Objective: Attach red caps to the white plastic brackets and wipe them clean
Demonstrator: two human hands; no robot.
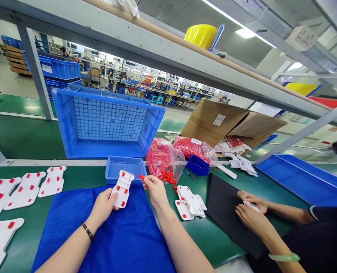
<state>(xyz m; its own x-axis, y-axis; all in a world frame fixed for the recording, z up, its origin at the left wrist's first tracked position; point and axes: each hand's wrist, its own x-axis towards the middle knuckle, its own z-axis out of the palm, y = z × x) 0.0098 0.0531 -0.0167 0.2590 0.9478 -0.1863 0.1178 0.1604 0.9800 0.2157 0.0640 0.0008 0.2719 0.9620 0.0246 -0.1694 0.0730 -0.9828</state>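
The left hand's (104, 206) grip is closed around the lower edge of a white plastic part (122, 196), thumb in front and fingers behind, holding it tilted over the blue cloth (111, 235); red pads show on the part's face. The right hand's (156, 190) grip is narrow, thumb and fingertips pinching a small red piece (141, 177) just beside the part, apart from it. A dark beaded bracelet (87, 231) circles the left wrist. Behind the hands stands a small blue tray (125, 165), with a large blue crate (108, 149) tipped on its side beyond it. To the right, clear bags of red pieces (161, 155) lie on the green counter (209, 239), near a dark blue bin (198, 165) and a brown cardboard box (208, 119). White parts with red pads (23, 191) lie in a row at the left, and a loose pile of similar parts (191, 202) sits right of the right forearm. Farther right, a co-worker's hands (252, 212) hold a small white item (251, 206) over a black sheet (223, 206), and a long blue tray (301, 178) lies behind them.
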